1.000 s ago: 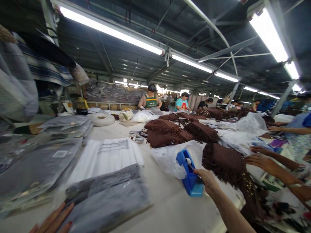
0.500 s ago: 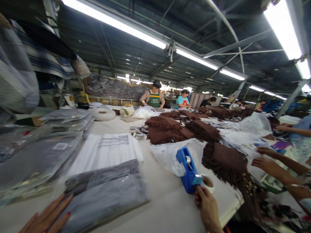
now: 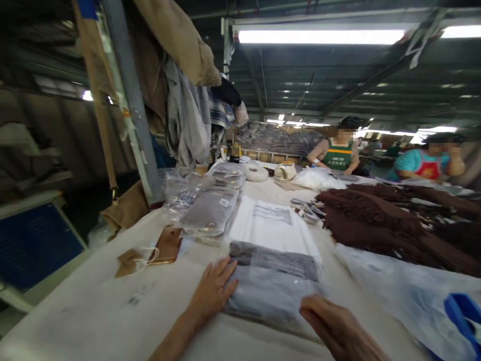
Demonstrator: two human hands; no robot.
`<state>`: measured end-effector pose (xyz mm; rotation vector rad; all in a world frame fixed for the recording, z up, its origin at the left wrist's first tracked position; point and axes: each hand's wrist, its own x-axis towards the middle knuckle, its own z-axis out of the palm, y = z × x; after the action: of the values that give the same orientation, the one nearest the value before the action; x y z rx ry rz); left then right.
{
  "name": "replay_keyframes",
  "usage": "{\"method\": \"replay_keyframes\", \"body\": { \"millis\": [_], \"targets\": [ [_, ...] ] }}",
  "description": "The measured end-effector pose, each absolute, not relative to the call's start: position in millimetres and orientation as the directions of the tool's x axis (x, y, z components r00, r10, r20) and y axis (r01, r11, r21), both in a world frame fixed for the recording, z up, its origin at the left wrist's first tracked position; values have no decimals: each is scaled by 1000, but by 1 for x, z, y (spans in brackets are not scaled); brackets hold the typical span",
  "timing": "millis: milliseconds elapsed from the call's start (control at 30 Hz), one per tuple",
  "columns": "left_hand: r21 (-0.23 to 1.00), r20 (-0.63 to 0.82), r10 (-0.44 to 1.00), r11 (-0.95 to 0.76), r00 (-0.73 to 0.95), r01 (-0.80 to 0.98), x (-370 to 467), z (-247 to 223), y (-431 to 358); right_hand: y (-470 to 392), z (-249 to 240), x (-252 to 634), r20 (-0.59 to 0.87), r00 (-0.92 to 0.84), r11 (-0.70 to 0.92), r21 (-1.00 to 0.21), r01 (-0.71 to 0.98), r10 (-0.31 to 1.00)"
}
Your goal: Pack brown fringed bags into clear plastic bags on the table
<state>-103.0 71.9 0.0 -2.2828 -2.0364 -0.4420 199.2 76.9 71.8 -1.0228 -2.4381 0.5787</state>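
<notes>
A grey folded item in a clear plastic bag [image 3: 270, 296] lies on the pale table [image 3: 93, 301]. My left hand [image 3: 214, 288] rests flat with its fingers spread on the bag's left edge. At the bag's right side is my right hand [image 3: 330, 318], its fingers curled together; whatever is between the fingertips is too small to make out. Just beyond the bag lies a stack of white plastic bags [image 3: 270, 225]. Part of the blue tape dispenser [image 3: 462, 311] shows at the right edge.
Left of the white bags are packed grey bags [image 3: 210, 210], a phone [image 3: 167, 245] and a tan tag [image 3: 130, 263]. Brown fringed cloths [image 3: 376, 220] fill the right. Across the table are a person in a green apron [image 3: 338, 155] and another in red [image 3: 428, 168].
The view has swung left, bringing the phone and a post into sight. My right hand has left the tape dispenser and come over to the grey bag.
</notes>
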Motion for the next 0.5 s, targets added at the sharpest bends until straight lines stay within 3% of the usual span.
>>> {"method": "replay_keyframes", "body": {
  "millis": [100,233,400,500],
  "targets": [
    [187,262,959,-160,108,969,-106,-9,70,108,107,130,134,-799,789,-318,526,587],
    [184,282,952,-171,115,968,-106,-15,69,148,100,71,18,-848,831,-212,514,529],
    [144,290,951,-155,108,977,-104,-13,71,174,74,35,-138,-793,782,-133,609,594],
    [129,290,950,-155,112,979,-104,-10,71,185,71,30,-160,-705,701,-89,707,691]
  ]
}}
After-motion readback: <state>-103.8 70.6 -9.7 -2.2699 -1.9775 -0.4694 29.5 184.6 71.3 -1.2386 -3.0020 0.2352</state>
